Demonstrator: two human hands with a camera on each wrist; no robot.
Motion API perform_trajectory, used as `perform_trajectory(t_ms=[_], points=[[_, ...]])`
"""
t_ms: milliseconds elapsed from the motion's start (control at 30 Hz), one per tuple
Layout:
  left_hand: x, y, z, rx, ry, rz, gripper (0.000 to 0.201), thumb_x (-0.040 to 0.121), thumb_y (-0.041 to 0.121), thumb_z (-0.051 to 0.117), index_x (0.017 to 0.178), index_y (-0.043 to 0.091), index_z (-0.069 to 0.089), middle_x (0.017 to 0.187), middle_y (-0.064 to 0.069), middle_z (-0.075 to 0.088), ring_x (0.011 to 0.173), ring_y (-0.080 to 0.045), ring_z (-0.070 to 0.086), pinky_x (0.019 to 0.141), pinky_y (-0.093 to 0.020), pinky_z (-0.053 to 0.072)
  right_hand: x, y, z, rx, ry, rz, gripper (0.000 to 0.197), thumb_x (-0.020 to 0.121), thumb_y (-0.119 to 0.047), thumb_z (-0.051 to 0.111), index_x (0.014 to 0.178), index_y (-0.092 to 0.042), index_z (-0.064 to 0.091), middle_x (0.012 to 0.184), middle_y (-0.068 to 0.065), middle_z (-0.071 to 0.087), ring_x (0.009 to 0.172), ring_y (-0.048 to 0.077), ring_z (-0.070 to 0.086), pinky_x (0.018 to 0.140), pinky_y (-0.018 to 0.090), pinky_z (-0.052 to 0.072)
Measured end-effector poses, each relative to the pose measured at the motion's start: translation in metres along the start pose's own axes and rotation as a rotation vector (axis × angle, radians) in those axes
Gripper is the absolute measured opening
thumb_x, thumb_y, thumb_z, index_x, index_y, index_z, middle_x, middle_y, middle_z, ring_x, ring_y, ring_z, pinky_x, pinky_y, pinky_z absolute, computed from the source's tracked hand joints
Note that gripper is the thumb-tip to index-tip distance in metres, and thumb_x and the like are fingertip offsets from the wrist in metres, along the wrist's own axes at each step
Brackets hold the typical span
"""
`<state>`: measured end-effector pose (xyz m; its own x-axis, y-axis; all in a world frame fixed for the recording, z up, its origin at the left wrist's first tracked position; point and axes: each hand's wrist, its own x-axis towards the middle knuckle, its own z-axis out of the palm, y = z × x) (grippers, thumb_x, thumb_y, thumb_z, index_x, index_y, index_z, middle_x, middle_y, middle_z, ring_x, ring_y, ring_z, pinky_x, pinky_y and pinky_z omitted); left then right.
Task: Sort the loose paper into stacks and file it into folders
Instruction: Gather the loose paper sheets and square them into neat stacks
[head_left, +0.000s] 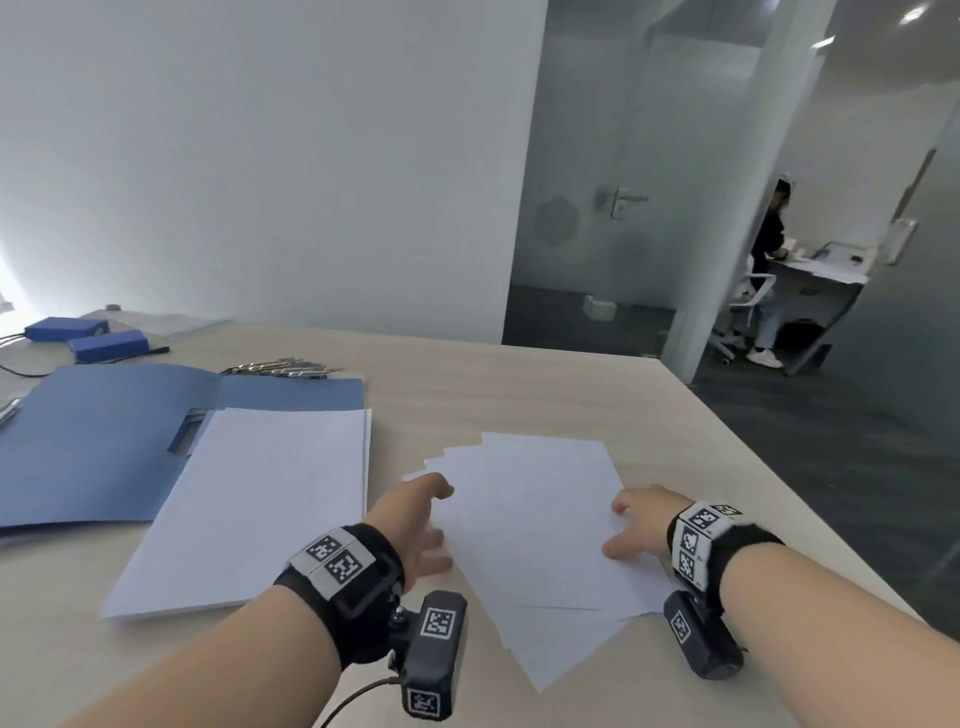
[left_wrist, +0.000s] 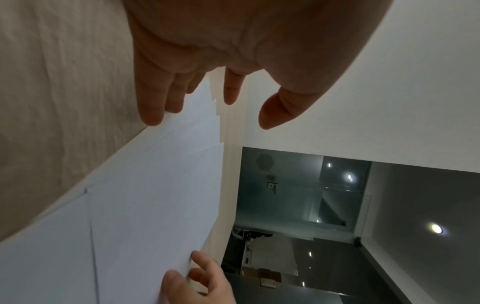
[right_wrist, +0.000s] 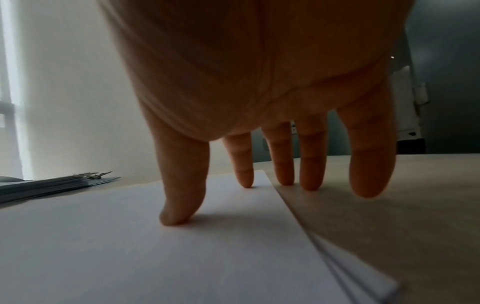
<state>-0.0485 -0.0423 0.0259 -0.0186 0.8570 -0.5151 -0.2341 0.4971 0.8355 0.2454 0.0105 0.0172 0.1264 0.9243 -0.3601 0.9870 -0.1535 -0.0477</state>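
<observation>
- Far left of the pale wood-grain bench (head_left: 519, 384): we see two small blue rectangular boxes (head_left: 85, 335) with dark cables, lying side by side near the back edge.
- Just in front of them, an open blue plastic folder (head_left: 93, 441) lies flat; a bundle of metal clips (head_left: 283, 366) sits at its far edge.
- On the folder's right half, a squared-up stack of white paper (head_left: 249, 509) rests, its near end overhanging onto the bench.
- Our left hand (head_left: 421, 525) sits at the left edge of the fanned loose white sheets (head_left: 540, 525); fingers are spread and relaxed, fingertips (left_wrist: 153, 117) touching the sheet edge, nothing gripped.
- The loose sheets lie on the bench at centre, between both hands, corners staggered, well apart from the folder but just beside the neat stack.
- Our right hand (head_left: 641, 522) is at the right edge of the sheets; fingers straight and pointing down, thumb (right_wrist: 179, 209) and one finger pressing on the top sheet, the other fingertips on bare bench beside the edge. Nothing grasped.
- Far right, beyond a glass partition (head_left: 613, 171), a person (head_left: 771, 270) stands at a white desk.
</observation>
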Motion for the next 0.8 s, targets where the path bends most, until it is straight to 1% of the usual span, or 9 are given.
perform_trajectory(t_ms=[133, 300, 433, 500, 533, 600, 633, 700, 800], points=[[0.011, 0.0, 0.013, -0.014, 0.014, 0.013, 0.025, 0.094, 0.016, 0.059, 0.117, 0.019, 0.051, 0.119, -0.008, 0.048, 0.108, -0.032, 0.057, 0.099, -0.057, 0.05, 0.0, 0.002, -0.002, -0.022, -0.04, -0.046, 0.079, 0.076, -0.05, 0.079, 0.145, -0.03, 0.046, 0.148, 0.004, 0.041, 0.129, 0.026, 0.052, 0.106, 0.034, 0.045], [0.026, 0.001, 0.027, -0.041, 0.005, -0.007, 0.031, 0.093, 0.017, 0.062, 0.123, 0.018, 0.053, 0.132, -0.01, 0.044, 0.121, -0.032, 0.055, 0.092, -0.057, 0.053, 0.002, 0.006, 0.0, -0.045, -0.044, -0.064, 0.078, 0.073, -0.048, 0.082, 0.142, -0.034, 0.048, 0.144, 0.004, 0.043, 0.125, 0.028, 0.053, 0.104, 0.036, 0.046], [0.042, 0.005, 0.039, -0.02, -0.008, -0.011, 0.027, 0.09, 0.021, 0.063, 0.116, 0.015, 0.057, 0.117, -0.009, 0.053, 0.089, -0.027, 0.063, 0.07, -0.042, 0.054, 0.003, 0.009, 0.001, -0.06, -0.04, -0.074, 0.078, 0.072, -0.05, 0.081, 0.141, -0.036, 0.048, 0.142, 0.001, 0.044, 0.124, 0.027, 0.053, 0.104, 0.039, 0.046], [0.049, 0.01, 0.044, 0.012, 0.007, -0.011, 0.021, 0.088, 0.023, 0.063, 0.105, 0.012, 0.056, 0.102, -0.009, 0.053, 0.071, -0.024, 0.053, 0.059, -0.033, 0.042, 0.004, 0.009, 0.002, -0.071, -0.04, -0.076, 0.078, 0.074, -0.05, 0.08, 0.142, -0.036, 0.046, 0.142, 0.0, 0.044, 0.125, 0.027, 0.053, 0.104, 0.04, 0.046], [0.053, 0.013, 0.046, 0.037, 0.03, -0.016, 0.018, 0.087, 0.025, 0.062, 0.099, 0.013, 0.055, 0.095, -0.008, 0.053, 0.065, -0.022, 0.048, 0.058, -0.031, 0.035, 0.004, 0.01, 0.002, -0.075, -0.039, -0.077, 0.078, 0.075, -0.05, 0.08, 0.143, -0.035, 0.046, 0.142, 0.0, 0.044, 0.126, 0.027, 0.052, 0.104, 0.041, 0.046], [0.06, 0.017, 0.05, 0.067, 0.077, -0.008, 0.014, 0.088, 0.026, 0.06, 0.091, 0.013, 0.055, 0.082, -0.005, 0.055, 0.062, -0.021, 0.045, 0.061, -0.031, 0.032, 0.003, 0.01, 0.002, -0.078, -0.035, -0.082, 0.076, 0.077, -0.049, 0.079, 0.144, -0.035, 0.045, 0.142, 0.0, 0.044, 0.126, 0.027, 0.053, 0.104, 0.041, 0.046], [0.065, 0.019, 0.051, 0.068, 0.088, 0.006, 0.012, 0.089, 0.024, 0.059, 0.092, 0.013, 0.056, 0.08, -0.003, 0.058, 0.067, -0.022, 0.049, 0.065, -0.032, 0.034, 0.003, 0.01, 0.002, -0.079, -0.033, -0.086, 0.076, 0.077, -0.049, 0.079, 0.143, -0.035, 0.046, 0.142, 0.0, 0.044, 0.125, 0.027, 0.053, 0.103, 0.04, 0.046], [0.069, 0.022, 0.055, 0.068, 0.079, 0.041, 0.011, 0.09, 0.021, 0.058, 0.097, 0.012, 0.058, 0.083, -0.001, 0.062, 0.08, -0.025, 0.055, 0.073, -0.036, 0.039, 0.002, 0.01, 0.001, -0.081, -0.027, -0.096, 0.076, 0.077, -0.049, 0.079, 0.143, -0.034, 0.046, 0.142, 0.0, 0.045, 0.125, 0.028, 0.053, 0.102, 0.04, 0.047], [0.071, 0.023, 0.059, 0.074, 0.073, 0.067, 0.013, 0.089, 0.016, 0.06, 0.1, 0.009, 0.06, 0.087, -0.007, 0.066, 0.076, -0.03, 0.065, 0.081, -0.042, 0.052, -0.001, 0.009, 0.0, -0.087, -0.029, -0.109, 0.075, 0.078, -0.048, 0.079, 0.143, -0.032, 0.047, 0.142, 0.0, 0.047, 0.124, 0.028, 0.054, 0.1, 0.04, 0.047]])
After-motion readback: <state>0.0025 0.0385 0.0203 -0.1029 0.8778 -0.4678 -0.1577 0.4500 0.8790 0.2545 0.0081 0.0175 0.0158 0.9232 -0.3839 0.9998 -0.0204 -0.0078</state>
